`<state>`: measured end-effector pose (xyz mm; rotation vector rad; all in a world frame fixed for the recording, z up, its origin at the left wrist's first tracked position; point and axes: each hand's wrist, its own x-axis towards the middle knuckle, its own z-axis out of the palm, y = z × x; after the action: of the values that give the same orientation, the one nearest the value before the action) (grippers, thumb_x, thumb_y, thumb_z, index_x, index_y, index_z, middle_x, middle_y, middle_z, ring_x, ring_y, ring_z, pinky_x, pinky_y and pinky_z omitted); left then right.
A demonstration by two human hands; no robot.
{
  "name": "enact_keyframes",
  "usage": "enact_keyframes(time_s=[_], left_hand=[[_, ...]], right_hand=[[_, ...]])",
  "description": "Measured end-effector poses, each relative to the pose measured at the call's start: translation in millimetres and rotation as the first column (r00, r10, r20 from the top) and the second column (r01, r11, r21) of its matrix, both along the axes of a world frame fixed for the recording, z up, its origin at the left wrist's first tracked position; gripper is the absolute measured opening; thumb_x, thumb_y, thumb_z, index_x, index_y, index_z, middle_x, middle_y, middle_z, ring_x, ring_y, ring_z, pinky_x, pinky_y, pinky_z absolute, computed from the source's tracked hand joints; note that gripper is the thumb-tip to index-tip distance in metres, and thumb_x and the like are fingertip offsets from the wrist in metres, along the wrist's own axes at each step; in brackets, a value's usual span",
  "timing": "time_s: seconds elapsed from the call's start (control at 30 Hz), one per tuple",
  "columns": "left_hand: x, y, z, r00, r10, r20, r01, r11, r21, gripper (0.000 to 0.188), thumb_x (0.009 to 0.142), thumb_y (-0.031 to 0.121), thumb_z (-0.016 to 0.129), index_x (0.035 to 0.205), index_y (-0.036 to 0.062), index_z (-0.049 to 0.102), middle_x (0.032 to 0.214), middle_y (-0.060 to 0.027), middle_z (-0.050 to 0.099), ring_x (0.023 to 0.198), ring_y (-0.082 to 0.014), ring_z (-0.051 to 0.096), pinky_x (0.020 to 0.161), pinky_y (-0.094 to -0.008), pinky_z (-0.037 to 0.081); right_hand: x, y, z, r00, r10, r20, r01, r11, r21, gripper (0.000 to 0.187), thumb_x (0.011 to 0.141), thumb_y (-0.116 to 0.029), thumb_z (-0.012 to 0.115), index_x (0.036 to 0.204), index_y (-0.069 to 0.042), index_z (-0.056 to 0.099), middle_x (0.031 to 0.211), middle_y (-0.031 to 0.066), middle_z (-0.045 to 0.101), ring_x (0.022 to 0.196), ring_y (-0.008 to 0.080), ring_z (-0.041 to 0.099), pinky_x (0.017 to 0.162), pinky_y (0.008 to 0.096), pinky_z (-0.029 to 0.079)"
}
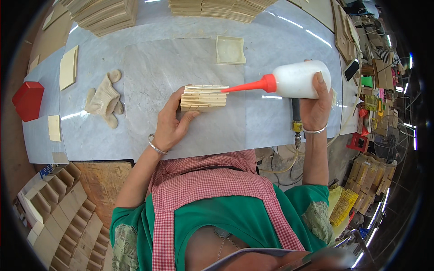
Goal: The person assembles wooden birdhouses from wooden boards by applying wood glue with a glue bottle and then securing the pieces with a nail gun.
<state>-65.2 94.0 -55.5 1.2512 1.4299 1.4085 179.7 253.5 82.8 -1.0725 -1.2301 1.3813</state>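
Observation:
My left hand (pixel 175 122) is closed around the left end of a stack of thin pale wooden pieces (pixel 204 100), fingers behind and thumb along the near side. Small evenly spaced marks run along the upper edges of the pieces. In my right hand (pixel 317 101) is a white squeeze bottle (pixel 296 80) with a long red nozzle (pixel 248 85), tipped over sideways. The nozzle's tip points left and meets the right end of the stack's far edge, as seen from here. Whether any liquid is coming out is too small to tell.
A cream glove (pixel 106 98) and a red box-like object (pixel 29 101) lie to the left. Beyond the stack sits a shallow cream tray (pixel 230 49). Piles of thin wooden boards (pixel 217 9) stand at the back. An air tool with a hose (pixel 296 122) hangs by the near right edge.

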Motion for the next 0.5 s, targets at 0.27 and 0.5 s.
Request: enact_keyframes(time_s=[0.27, 0.5], left_hand=[[-1.8, 0.2, 11.5, 0.998, -0.023, -0.059, 0.022, 1.0, -0.008, 0.052, 0.082, 0.007, 0.065, 0.128, -0.0019, 0.042, 0.121, -0.0134, 0.055, 0.109, -0.0206, 0.055, 0.092, -0.0317, 0.043], [-1.5, 0.3, 12.3, 0.998, -0.022, -0.062, 0.022, 1.0, 0.006, 0.053, 0.082, 0.007, 0.065, 0.128, -0.0013, 0.043, 0.121, -0.0149, 0.055, 0.108, -0.0231, 0.057, 0.091, -0.0321, 0.045]], right_hand=[[-52.7, -9.1, -0.7, 0.988, 0.151, -0.006, -0.151, 0.988, -0.026, 0.047, 0.08, -0.024, 0.071, 0.113, 0.002, 0.05, 0.099, 0.009, 0.058, 0.089, 0.0157, 0.058, 0.08, 0.0282, 0.047], [-52.9, -7.5, -1.9, 0.986, 0.163, 0.023, -0.163, 0.987, -0.001, 0.047, 0.078, -0.022, 0.073, 0.112, 0.002, 0.051, 0.097, 0.0089, 0.059, 0.089, 0.0158, 0.058, 0.08, 0.0281, 0.048]])
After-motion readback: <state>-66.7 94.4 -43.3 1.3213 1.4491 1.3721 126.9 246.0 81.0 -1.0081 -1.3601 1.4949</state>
